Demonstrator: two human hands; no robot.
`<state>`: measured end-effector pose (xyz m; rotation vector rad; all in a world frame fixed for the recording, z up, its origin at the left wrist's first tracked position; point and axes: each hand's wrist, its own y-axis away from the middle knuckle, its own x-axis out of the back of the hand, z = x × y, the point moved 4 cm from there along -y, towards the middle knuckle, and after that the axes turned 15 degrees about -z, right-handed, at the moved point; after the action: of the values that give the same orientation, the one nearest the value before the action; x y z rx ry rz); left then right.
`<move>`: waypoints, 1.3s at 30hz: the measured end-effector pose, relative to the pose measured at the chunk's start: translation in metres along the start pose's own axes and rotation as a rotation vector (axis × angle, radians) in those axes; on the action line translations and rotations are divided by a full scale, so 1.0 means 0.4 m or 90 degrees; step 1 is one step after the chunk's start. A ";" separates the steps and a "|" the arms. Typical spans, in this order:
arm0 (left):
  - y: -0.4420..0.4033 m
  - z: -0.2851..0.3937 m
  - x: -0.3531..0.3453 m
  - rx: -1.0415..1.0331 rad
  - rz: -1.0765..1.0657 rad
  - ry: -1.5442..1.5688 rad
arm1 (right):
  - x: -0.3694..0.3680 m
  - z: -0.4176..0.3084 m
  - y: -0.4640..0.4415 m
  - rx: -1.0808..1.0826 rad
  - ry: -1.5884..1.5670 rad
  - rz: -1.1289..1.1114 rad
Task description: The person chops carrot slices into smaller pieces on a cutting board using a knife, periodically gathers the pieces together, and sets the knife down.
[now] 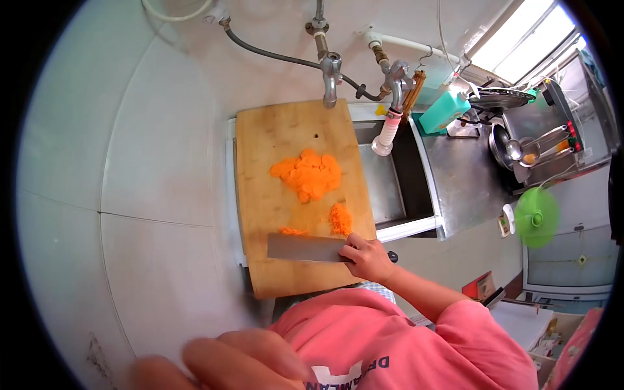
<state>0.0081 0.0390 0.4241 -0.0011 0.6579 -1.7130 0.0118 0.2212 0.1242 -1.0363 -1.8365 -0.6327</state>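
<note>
My right hand (367,259) is closed around the handle end of a wide cleaver (305,247), whose blade lies over the lower part of a wooden cutting board (266,140). Just beyond the blade are a small pile of shredded carrot (340,220) and a few more shreds (293,231). A larger heap of thin orange carrot slices (309,174) rests on the middle of the board. My left hand (227,364) is raised close to the camera at the bottom, away from the board, large and blurred; whether it holds anything is hidden.
Right of the board is a metal sink (383,188) under a tap with a pink-and-white nozzle (386,133). A green bottle (446,112), a pan (499,146) and ladles stand farther right, near a green fan (537,218). Another tap (331,78) hangs above the board.
</note>
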 end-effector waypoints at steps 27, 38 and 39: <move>0.069 -0.071 0.061 -0.144 -0.319 -0.278 | -0.041 -0.024 0.015 -0.069 -0.116 0.020; 0.179 -0.691 0.471 0.144 -0.175 -0.723 | -0.064 0.033 0.015 -0.342 -0.275 0.065; 0.213 -0.732 0.470 0.158 -0.234 -0.743 | -0.063 0.033 0.016 -0.355 -0.278 0.076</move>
<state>-0.0659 -0.0154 0.0779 -0.9198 -0.4485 -1.7712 0.0173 0.2246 0.0959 -1.7511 -1.9897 -0.9303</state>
